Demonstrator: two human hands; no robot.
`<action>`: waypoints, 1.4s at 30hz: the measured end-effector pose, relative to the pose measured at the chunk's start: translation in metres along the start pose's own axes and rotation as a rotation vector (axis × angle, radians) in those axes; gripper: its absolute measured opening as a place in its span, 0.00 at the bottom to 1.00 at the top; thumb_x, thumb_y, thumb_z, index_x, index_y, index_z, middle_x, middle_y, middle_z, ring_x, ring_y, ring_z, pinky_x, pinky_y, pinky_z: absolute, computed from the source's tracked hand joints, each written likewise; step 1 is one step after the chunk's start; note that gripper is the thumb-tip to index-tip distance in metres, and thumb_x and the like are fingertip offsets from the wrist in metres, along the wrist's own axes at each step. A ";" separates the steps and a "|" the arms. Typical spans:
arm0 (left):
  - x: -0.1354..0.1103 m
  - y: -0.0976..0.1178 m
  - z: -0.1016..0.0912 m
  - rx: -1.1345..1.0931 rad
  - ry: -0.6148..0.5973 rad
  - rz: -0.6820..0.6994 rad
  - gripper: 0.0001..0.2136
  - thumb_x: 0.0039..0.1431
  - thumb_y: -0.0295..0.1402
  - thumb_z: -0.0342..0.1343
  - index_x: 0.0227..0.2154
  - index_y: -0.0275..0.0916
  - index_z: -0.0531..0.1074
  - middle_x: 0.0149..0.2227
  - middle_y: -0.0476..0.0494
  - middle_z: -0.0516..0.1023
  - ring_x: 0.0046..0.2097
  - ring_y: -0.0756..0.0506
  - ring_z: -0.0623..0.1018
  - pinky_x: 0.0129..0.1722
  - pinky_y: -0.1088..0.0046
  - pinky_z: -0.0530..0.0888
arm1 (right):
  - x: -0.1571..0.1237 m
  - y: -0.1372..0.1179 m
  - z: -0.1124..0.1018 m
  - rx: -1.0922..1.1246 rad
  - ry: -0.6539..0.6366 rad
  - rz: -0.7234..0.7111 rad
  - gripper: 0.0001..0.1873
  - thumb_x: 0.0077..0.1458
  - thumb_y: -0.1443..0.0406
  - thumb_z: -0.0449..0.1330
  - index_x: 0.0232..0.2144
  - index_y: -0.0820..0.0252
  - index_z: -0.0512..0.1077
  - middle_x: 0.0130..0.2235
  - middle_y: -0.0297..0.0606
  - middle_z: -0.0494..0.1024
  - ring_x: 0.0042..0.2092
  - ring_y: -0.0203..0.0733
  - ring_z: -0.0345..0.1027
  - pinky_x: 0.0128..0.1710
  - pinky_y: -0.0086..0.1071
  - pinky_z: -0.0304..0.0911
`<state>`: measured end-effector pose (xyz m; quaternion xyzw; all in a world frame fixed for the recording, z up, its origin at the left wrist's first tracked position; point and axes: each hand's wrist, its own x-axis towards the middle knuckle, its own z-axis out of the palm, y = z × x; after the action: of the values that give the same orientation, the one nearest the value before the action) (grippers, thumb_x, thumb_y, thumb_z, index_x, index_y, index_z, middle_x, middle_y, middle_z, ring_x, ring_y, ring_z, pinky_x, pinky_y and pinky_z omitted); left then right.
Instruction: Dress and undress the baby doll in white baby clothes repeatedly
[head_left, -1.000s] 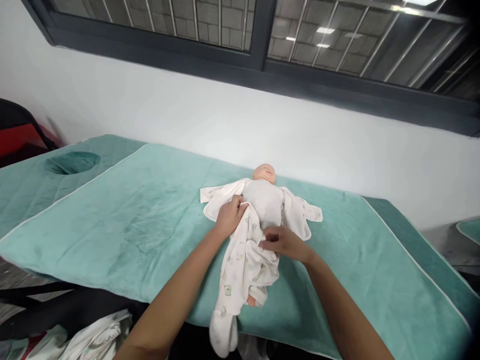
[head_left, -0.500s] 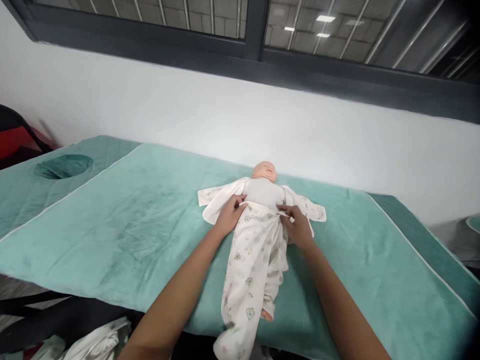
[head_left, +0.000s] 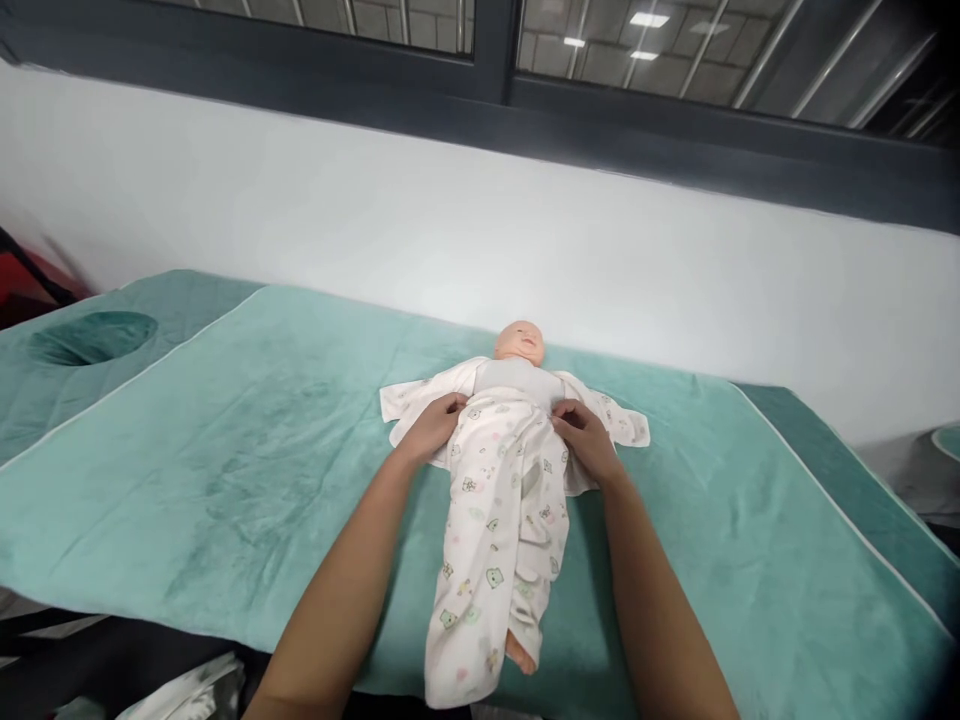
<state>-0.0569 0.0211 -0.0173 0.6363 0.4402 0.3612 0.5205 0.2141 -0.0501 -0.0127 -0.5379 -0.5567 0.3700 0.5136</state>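
Observation:
A baby doll (head_left: 520, 343) lies on its back on a green massage bed, its head toward the wall. An open, white patterned jacket (head_left: 626, 420) is spread under its arms, and the grey chest is bare. Printed white pants (head_left: 487, 520) cover its belly and legs; one foot (head_left: 520, 652) pokes out of a leg opening, while the other leg's cloth hangs past the foot. At the waistband's left side, my left hand (head_left: 433, 428) pinches the pants. My right hand (head_left: 587, 438) grips the waistband on the opposite side, its fingertips partly hidden in cloth.
The green bed cover (head_left: 225, 450) spreads to both sides, with a face hole (head_left: 94, 338) at the far left. Behind stands a white wall (head_left: 337, 220) under a dark window frame (head_left: 491, 85). White cloth (head_left: 191, 690) lies below the bed's front edge.
The waistband sits higher on the doll's belly, and the pants have straightened over the legs. Both hands have shifted slightly outward along the waist. The view has moved a little.

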 end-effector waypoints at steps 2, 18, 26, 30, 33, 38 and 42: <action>-0.006 0.004 -0.011 -0.060 -0.138 -0.074 0.09 0.55 0.38 0.55 0.33 0.38 0.74 0.30 0.49 0.74 0.30 0.50 0.69 0.30 0.75 0.65 | -0.002 0.001 -0.013 -0.027 -0.077 0.081 0.16 0.54 0.51 0.62 0.30 0.57 0.69 0.27 0.31 0.68 0.29 0.37 0.58 0.29 0.31 0.55; -0.010 0.005 -0.008 -0.118 -0.295 0.025 0.15 0.44 0.26 0.59 0.39 0.36 0.76 0.40 0.44 0.80 0.44 0.42 0.77 0.47 0.67 0.72 | -0.012 -0.003 -0.022 0.194 -0.289 0.128 0.09 0.46 0.61 0.65 0.26 0.57 0.69 0.36 0.36 0.73 0.39 0.43 0.67 0.39 0.35 0.64; -0.008 -0.001 0.010 -0.075 -0.086 0.045 0.09 0.46 0.31 0.60 0.30 0.39 0.66 0.29 0.52 0.69 0.31 0.50 0.68 0.30 0.76 0.65 | -0.002 0.018 -0.011 0.268 -0.039 0.118 0.13 0.40 0.65 0.63 0.28 0.55 0.61 0.29 0.28 0.66 0.30 0.36 0.59 0.29 0.29 0.55; -0.003 -0.006 0.025 -0.202 0.028 0.037 0.12 0.47 0.34 0.61 0.31 0.41 0.63 0.26 0.54 0.66 0.27 0.51 0.64 0.27 0.76 0.62 | 0.005 0.023 0.000 0.262 0.033 0.115 0.14 0.39 0.65 0.61 0.31 0.54 0.61 0.29 0.28 0.66 0.27 0.35 0.56 0.26 0.28 0.52; 0.001 -0.012 0.031 -0.263 0.110 0.058 0.11 0.49 0.35 0.60 0.33 0.41 0.64 0.29 0.53 0.69 0.29 0.50 0.67 0.30 0.74 0.65 | 0.006 0.023 0.005 0.229 0.103 0.093 0.12 0.42 0.64 0.59 0.31 0.54 0.62 0.28 0.28 0.66 0.28 0.36 0.57 0.28 0.30 0.55; 0.000 -0.010 0.024 -0.187 0.237 0.184 0.09 0.52 0.33 0.57 0.38 0.40 0.72 0.39 0.47 0.76 0.42 0.46 0.74 0.45 0.69 0.70 | -0.001 0.014 -0.006 0.165 0.026 -0.003 0.09 0.47 0.62 0.61 0.33 0.55 0.68 0.36 0.35 0.71 0.38 0.41 0.64 0.37 0.32 0.61; -0.003 0.004 0.018 -0.066 0.185 0.319 0.09 0.60 0.37 0.55 0.39 0.41 0.76 0.45 0.43 0.75 0.50 0.43 0.74 0.53 0.66 0.69 | -0.003 0.013 -0.011 0.143 0.136 -0.054 0.10 0.55 0.57 0.60 0.34 0.56 0.72 0.38 0.36 0.73 0.42 0.43 0.66 0.44 0.35 0.62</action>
<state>-0.0406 0.0119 -0.0166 0.6446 0.3679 0.5103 0.4343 0.2269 -0.0525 -0.0231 -0.5087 -0.5072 0.3575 0.5968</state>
